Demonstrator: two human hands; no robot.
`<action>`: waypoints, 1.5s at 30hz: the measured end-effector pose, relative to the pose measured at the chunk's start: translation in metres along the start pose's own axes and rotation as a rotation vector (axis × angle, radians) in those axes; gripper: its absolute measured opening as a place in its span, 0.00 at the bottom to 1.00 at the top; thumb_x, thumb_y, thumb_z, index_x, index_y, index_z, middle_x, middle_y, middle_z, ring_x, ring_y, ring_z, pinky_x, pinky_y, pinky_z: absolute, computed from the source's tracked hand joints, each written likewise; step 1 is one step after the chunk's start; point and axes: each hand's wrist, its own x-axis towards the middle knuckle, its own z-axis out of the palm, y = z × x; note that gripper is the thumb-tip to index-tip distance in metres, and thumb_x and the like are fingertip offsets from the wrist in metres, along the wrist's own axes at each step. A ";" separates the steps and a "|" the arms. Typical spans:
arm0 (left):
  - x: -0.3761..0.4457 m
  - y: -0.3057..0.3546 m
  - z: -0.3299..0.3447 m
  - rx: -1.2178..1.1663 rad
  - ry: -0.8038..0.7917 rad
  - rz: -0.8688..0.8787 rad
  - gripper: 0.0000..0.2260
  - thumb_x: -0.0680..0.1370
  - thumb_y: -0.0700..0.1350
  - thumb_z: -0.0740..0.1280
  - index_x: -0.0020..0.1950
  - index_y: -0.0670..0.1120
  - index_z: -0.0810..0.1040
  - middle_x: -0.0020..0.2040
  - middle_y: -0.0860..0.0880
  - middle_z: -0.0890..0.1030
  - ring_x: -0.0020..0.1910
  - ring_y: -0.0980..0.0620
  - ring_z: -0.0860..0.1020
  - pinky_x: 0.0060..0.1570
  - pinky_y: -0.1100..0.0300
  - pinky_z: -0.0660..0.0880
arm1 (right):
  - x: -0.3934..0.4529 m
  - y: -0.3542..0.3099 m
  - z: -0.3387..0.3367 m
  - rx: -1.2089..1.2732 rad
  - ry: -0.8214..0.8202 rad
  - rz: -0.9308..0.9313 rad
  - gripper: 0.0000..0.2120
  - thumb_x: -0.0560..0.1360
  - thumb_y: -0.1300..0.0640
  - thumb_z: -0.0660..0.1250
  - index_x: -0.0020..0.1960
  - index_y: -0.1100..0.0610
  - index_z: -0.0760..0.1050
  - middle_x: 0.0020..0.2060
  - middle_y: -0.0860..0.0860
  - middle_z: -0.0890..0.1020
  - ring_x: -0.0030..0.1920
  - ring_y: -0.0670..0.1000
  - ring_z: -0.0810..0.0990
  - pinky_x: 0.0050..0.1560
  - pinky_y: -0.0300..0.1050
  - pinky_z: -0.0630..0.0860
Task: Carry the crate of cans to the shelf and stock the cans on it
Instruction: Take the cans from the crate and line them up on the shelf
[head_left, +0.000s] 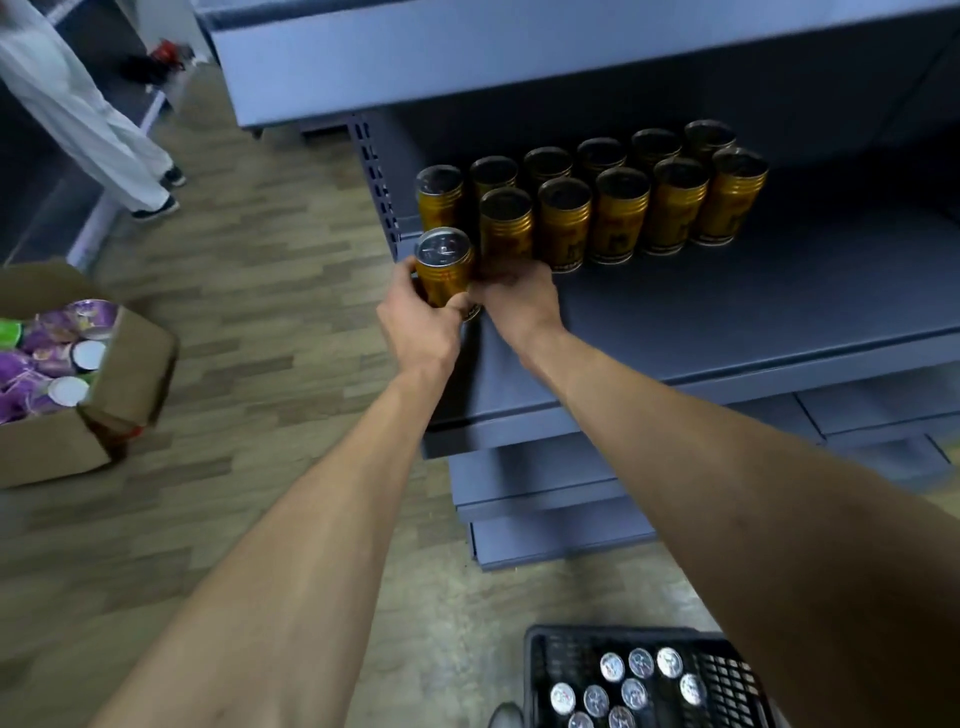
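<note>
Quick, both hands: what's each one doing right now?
Left hand: grips a gold can at the shelf's front left corner.
Right hand: fingers curled at the same can's base; a real grip cannot be told.

Cans (618, 208) in two rows on shelf (727, 312) — crate (535, 675) on floor below, box (130, 374) left

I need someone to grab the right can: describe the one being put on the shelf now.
Find the grey shelf with two rows of gold cans. At the left end of the front row, near the shelf edge, both hands grip one gold can. Unlike its neighbours, it stands forward of the rows, and its silver top catches the light.
</note>
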 end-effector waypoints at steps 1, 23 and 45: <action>0.005 0.001 0.000 0.014 -0.006 -0.001 0.25 0.67 0.41 0.78 0.62 0.46 0.76 0.48 0.53 0.80 0.49 0.55 0.80 0.56 0.63 0.75 | 0.000 0.001 0.002 -0.001 0.006 0.015 0.07 0.63 0.56 0.68 0.31 0.45 0.81 0.38 0.47 0.85 0.46 0.53 0.82 0.56 0.54 0.79; 0.040 -0.011 0.033 -0.010 -0.091 0.072 0.21 0.70 0.44 0.69 0.63 0.52 0.74 0.52 0.53 0.81 0.54 0.49 0.78 0.60 0.48 0.75 | 0.009 0.019 -0.026 0.679 -0.034 0.239 0.11 0.75 0.73 0.63 0.47 0.58 0.75 0.54 0.66 0.82 0.55 0.60 0.83 0.49 0.39 0.81; 0.037 -0.011 0.030 -0.208 0.124 0.000 0.31 0.69 0.31 0.60 0.73 0.42 0.69 0.63 0.44 0.78 0.62 0.52 0.76 0.58 0.75 0.70 | 0.017 0.015 -0.024 0.800 0.025 0.311 0.20 0.77 0.74 0.47 0.64 0.64 0.69 0.58 0.72 0.78 0.60 0.68 0.79 0.46 0.44 0.80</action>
